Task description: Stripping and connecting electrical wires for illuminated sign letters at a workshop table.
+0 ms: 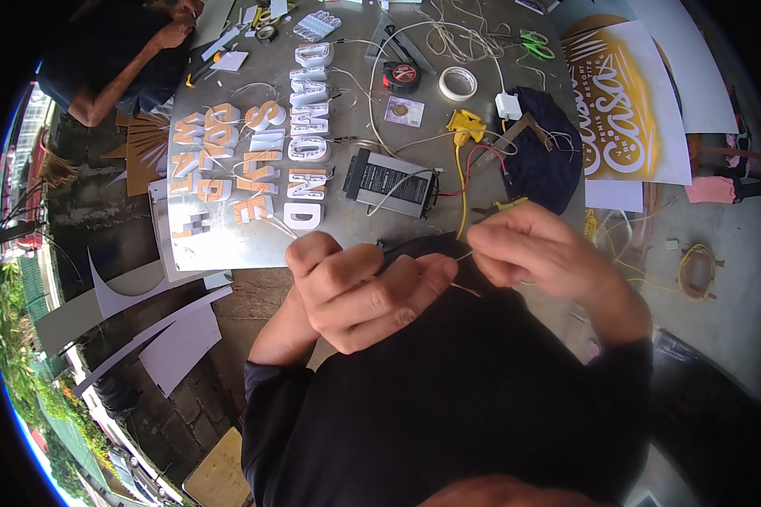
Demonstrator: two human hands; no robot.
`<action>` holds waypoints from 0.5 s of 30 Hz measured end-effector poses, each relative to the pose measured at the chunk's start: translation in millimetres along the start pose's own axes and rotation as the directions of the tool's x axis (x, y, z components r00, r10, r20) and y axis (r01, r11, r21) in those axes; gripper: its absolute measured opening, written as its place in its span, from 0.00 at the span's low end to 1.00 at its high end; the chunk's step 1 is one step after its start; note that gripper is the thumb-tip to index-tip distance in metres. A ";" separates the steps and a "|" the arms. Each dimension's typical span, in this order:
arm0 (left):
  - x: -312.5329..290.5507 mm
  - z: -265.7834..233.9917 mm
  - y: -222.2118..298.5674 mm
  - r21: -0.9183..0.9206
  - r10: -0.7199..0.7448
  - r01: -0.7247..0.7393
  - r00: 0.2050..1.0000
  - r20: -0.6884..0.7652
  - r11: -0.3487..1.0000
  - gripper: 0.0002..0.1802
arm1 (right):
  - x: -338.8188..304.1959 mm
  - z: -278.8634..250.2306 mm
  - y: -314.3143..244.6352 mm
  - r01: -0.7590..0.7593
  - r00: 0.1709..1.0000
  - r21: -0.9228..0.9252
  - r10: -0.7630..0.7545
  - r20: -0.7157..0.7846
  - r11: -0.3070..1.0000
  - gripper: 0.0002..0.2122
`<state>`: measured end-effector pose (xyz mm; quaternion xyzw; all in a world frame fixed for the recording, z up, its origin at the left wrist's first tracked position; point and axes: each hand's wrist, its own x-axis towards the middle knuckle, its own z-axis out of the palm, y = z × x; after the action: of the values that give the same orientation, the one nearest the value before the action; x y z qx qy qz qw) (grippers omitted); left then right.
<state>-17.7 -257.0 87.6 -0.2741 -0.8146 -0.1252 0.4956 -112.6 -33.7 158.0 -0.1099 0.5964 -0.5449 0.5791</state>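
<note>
Close in front of my chest, both hands are raised near the table's front edge. My left hand is closed in a pinch, thumb and forefinger on a thin wire. The same wire runs across the small gap to my right hand, whose fingertips pinch it too. A short copper-coloured end pokes out below my left fingertips. Just behind my right hand lies a yellow-handled hand tool, partly hidden. Beyond the hands sits a metal power supply with red and black leads.
Rows of white and brown block letters stand on the metal table. Farther back are a tape measure, a tape roll, green-handled scissors and a yellow clamp-like tool. Another person's arm is at the far left.
</note>
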 end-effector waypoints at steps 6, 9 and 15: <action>3.0 3.4 -3.8 -0.757 -0.575 0.565 0.755 0.314 0.329 0.12 | -7.1 -4.5 9.6 0.427 0.683 -0.694 -0.710 -0.172 0.579 0.14; -2.7 6.9 4.1 -0.810 -0.637 0.581 0.595 0.490 -0.079 0.10 | -3.2 -0.3 13.2 0.251 0.212 -0.935 -0.928 0.305 -0.250 0.13; 4.4 -0.3 8.1 -0.611 -0.487 0.460 0.369 0.792 -0.644 0.06 | -10.9 6.2 5.6 0.086 0.238 -0.772 -0.740 0.630 -0.630 0.20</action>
<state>-14.5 -249.1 91.0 -0.0096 -0.4035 -0.9136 -0.0487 -101.4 -26.5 161.5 -0.6577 0.6689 -0.1367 -0.3184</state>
